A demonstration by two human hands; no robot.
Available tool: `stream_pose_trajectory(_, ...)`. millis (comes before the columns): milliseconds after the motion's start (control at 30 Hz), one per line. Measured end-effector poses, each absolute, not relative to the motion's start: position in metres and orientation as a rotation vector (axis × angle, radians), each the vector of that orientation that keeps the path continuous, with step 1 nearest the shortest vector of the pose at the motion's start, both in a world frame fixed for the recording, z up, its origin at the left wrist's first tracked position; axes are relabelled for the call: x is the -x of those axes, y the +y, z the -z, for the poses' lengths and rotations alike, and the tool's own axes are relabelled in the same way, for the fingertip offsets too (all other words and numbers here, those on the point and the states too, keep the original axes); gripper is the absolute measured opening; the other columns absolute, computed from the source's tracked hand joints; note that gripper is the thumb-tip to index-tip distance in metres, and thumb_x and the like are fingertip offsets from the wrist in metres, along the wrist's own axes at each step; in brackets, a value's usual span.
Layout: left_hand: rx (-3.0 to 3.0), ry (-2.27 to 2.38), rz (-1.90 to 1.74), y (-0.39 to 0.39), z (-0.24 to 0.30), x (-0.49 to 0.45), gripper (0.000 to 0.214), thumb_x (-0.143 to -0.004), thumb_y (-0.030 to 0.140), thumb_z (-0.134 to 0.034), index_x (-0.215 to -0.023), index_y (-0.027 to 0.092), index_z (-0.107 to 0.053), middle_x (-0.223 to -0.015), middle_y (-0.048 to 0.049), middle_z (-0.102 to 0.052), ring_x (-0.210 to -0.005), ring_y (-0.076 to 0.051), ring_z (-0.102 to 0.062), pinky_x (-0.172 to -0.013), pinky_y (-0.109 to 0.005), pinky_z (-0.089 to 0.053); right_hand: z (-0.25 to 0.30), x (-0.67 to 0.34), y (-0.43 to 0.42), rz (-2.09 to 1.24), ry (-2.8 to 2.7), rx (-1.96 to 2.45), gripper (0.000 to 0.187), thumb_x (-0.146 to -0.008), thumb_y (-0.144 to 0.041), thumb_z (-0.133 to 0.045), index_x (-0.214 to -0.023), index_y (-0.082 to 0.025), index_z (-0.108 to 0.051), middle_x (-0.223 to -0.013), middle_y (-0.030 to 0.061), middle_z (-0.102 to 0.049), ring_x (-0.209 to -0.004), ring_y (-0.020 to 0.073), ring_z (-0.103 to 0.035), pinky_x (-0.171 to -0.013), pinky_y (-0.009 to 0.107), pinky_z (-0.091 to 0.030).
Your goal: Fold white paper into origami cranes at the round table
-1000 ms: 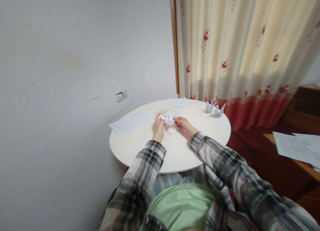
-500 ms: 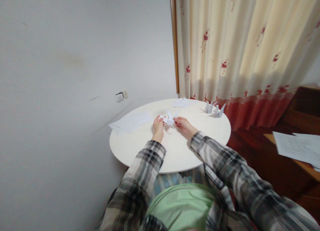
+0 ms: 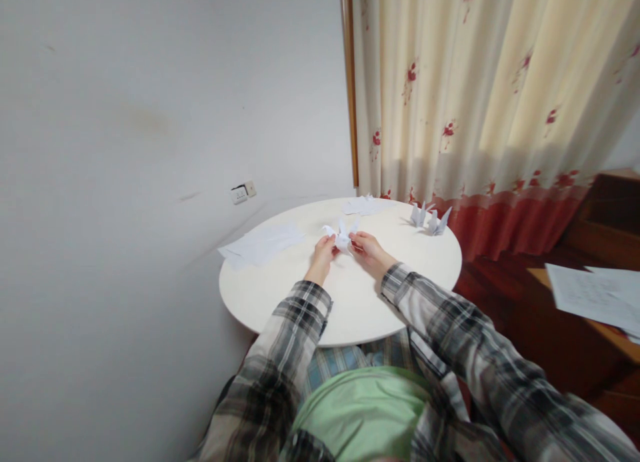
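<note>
A white folded paper crane is held between my two hands, just above the round white table. My left hand pinches its left side, near the base of a thin, bent point that sticks out to the left. On the other side, my right hand grips the crane's right part with thumb and fingers. The crane's wing tips point up between the hands. Fingers cover some of its lower edges.
Two finished-looking paper cranes stand at the table's right rear edge. Flat white sheets lie at the left, and smaller paper pieces at the back. A wall is close on the left; a floral curtain hangs behind. Printed papers lie at the right.
My left hand has moved slightly right, closer to the crane's body. The left point, formerly held in the fingers, now shows free and bent. My right hand has barely shifted.
</note>
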State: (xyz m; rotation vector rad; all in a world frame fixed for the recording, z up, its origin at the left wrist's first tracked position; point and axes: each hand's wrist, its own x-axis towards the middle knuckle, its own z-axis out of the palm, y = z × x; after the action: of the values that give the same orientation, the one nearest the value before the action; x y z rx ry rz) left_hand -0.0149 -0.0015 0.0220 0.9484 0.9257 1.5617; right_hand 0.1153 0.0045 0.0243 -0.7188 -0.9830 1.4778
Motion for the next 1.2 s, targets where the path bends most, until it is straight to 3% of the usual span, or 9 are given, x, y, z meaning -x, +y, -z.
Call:
stream_pose_trajectory(233, -0.955, 0.933, -1.540, -0.0025, -0.0215, 0.0147, 0.014, -0.071, 0.025, -0.064, -0.075, 0.017, -0.053, -0.072, -0.0003, -0.062, -0.064, -0.010, -0.057, -0.066, -0.025, -0.047, -0.0222, -0.1147, 0.0058, -1.446, -0.999, 0.707, 0.033, -0.050, -0.036, -0.080, -0.059, -0.017, -0.055, -0.053, -0.0044, -0.054, -0.051, 0.0070, -0.046, -0.053, 0.022, -0.034)
stream_pose_trajectory(500, -1.000, 1.051, -1.488, -0.0014, -0.0221, 0.0139, 0.015, -0.073, 0.027, -0.061, -0.077, 0.017, -0.050, -0.069, 0.0014, -0.060, -0.055, -0.008, -0.055, -0.053, -0.019, -0.038, -0.0248, -0.1133, 0.0060, -1.438, -0.970, 0.729, 0.029, -0.052, -0.032, -0.078, -0.057, -0.017, -0.054, -0.050, -0.0046, -0.052, -0.049, 0.0071, -0.043, -0.051, 0.023, -0.031)
stream_pose_trajectory(1200, -0.965, 0.966, -1.497, -0.0003, -0.0219, 0.0107, 0.010, -0.078, 0.019, -0.056, -0.076, 0.017, -0.047, -0.069, 0.0017, -0.057, -0.057, -0.008, -0.054, -0.057, -0.021, -0.043, -0.0241, -0.1135, 0.0059, -1.370, -0.936, 0.767, 0.026, -0.052, -0.029, -0.078, -0.058, -0.016, -0.057, -0.053, -0.0030, -0.055, -0.051, 0.0080, -0.047, -0.053, 0.023, -0.034)
